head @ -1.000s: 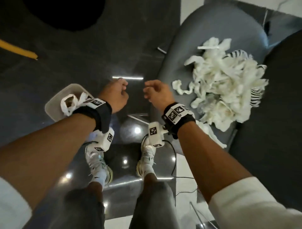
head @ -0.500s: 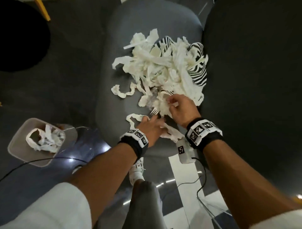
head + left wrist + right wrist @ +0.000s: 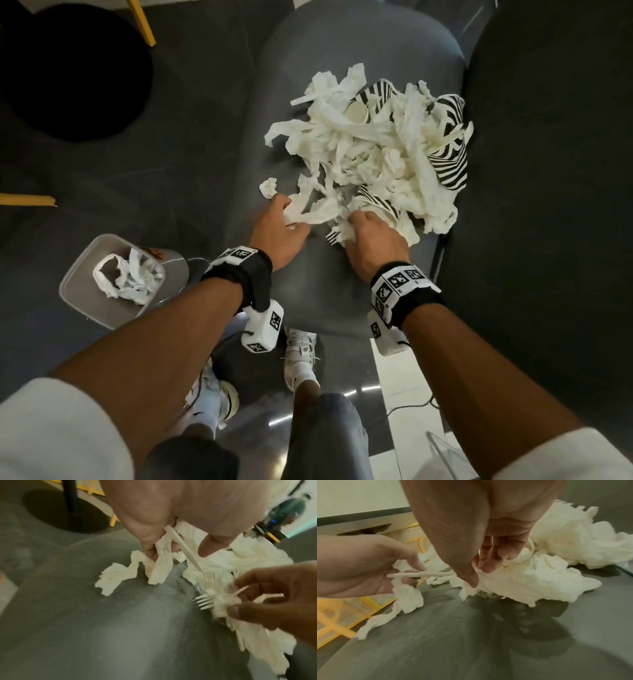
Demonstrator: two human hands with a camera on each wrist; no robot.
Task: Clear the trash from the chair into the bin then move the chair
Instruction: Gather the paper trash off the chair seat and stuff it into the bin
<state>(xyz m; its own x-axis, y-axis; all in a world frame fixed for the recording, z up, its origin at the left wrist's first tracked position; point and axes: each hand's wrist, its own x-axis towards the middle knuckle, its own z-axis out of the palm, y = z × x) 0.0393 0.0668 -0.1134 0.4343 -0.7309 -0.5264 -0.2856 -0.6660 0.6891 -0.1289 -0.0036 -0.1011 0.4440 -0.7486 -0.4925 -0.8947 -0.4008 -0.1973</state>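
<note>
Grabbing at the near edge of the white crumpled tissue heap (image 3: 370, 154) on the grey padded chair seat (image 3: 342, 294). Left hand (image 3: 279, 231) clamped on a twisted tissue strip (image 3: 161, 563) plus a white plastic fork (image 3: 187, 550). Right hand (image 3: 371, 240) just beside it, pinching another tissue wad (second fork (image 3: 204, 601) poking out). Grey plastic bin (image 3: 85, 301) well off left of the left wrist, some tissue inside.

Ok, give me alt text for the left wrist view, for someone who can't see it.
The left hand grips a white plastic fork and a strip of tissue above the grey chair seat. At right, the right hand pinches crumpled tissue and a second fork at the edge of the trash pile.
</note>
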